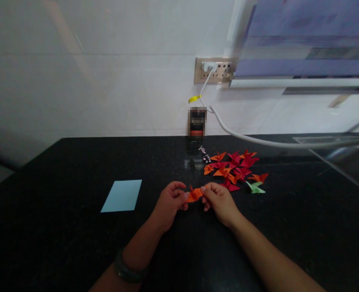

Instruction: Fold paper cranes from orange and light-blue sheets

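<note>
Black stone counter against a white tiled wall, with two hands folding orange paper at its middle.

Largest on the counter, left of the hands, lies a flat pale blue paper sheet. Behind and right of the hands sits a heap of folded red and orange paper cranes, with one green crane at its right edge. The left hand and right hand are both curled nearly closed, fingertips pinching opposite ends of a small orange folded paper held between them just above the counter. A dark wristband circles the left wrist. On the wall behind the heap, a white cable runs from a socket.
</note>
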### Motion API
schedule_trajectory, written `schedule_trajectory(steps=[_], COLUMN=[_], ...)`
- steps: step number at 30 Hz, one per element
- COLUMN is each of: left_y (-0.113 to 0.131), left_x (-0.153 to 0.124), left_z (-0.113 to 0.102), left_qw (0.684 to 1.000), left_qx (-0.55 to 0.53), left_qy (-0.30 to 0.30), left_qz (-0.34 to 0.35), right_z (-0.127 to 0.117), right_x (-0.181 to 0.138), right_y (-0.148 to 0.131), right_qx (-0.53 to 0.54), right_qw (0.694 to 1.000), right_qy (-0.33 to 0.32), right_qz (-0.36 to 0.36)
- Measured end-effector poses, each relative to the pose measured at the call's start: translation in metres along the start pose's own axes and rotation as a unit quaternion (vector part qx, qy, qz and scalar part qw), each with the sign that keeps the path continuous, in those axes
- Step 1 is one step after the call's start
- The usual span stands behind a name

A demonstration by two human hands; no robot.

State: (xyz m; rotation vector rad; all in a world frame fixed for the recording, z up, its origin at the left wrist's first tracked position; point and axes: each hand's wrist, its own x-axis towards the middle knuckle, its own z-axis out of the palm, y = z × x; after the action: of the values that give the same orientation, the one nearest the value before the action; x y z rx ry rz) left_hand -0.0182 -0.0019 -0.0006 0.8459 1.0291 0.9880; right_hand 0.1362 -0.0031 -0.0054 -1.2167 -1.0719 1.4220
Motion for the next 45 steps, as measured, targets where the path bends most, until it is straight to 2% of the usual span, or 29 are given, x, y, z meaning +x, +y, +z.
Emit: schedule_trajectory(steps=[6,9,14,16,19,22,25,29,33,36,38,40,43,45], left_y=[-0.002,-0.004,-0.005,-0.002,0.005,0.012,0.02,0.029,0.041,0.048,0.052,0.055,0.059,0.062], left_x=[0.003,0.005,0.004,0.002,-0.001,-0.005,-0.012,-0.029,-0.05,-0.061,-0.065,-0.065,-0.059,-0.05], left_z=[-0.001,-0.002,0.001,0.003,0.008,0.012,0.011,-0.004,-0.038,-0.073,-0.098,-0.123,-0.151,-0.162], left_qw=[1.0,1.0,0.998,0.998,0.998,0.999,0.998,0.993,0.978,0.945,0.9,0.822,0.7,0.643], left_qx=[0.005,0.026,0.044,0.041,0.042,0.041,0.053,0.115,0.204,0.304,0.401,0.532,0.68,0.731], left_qy=[0.003,0.009,-0.018,-0.028,-0.026,-0.018,-0.014,-0.004,0.049,0.109,0.156,0.193,0.204,0.221], left_qz=[0.005,0.014,0.04,0.042,0.041,0.03,0.024,0.014,0.021,0.045,0.062,0.068,0.077,0.063], right_z=[0.0,0.001,-0.004,-0.016,-0.048,-0.085,-0.109,-0.116,-0.115,-0.116,-0.118,-0.121,-0.119,-0.112], right_x=[0.001,0.002,-0.003,-0.009,-0.02,-0.027,-0.026,-0.019,-0.017,-0.021,-0.025,-0.031,-0.045,-0.055], right_y=[0.001,-0.001,-0.016,-0.024,-0.03,-0.025,-0.013,-0.001,-0.001,-0.004,-0.006,-0.01,-0.02,-0.027], right_qx=[0.031,0.006,-0.031,-0.038,-0.047,-0.07,-0.103,-0.15,-0.186,-0.208,-0.223,-0.246,-0.363,-0.407], right_qw=[0.999,0.999,0.998,0.996,0.989,0.977,0.968,0.956,0.945,0.939,0.935,0.928,0.873,0.846], right_qy=[0.02,0.035,0.056,0.078,0.137,0.197,0.225,0.246,0.257,0.259,0.258,0.263,0.319,0.344], right_qz=[0.018,0.03,0.028,0.024,0.026,0.038,0.051,0.062,0.075,0.087,0.094,0.094,0.058,0.018])
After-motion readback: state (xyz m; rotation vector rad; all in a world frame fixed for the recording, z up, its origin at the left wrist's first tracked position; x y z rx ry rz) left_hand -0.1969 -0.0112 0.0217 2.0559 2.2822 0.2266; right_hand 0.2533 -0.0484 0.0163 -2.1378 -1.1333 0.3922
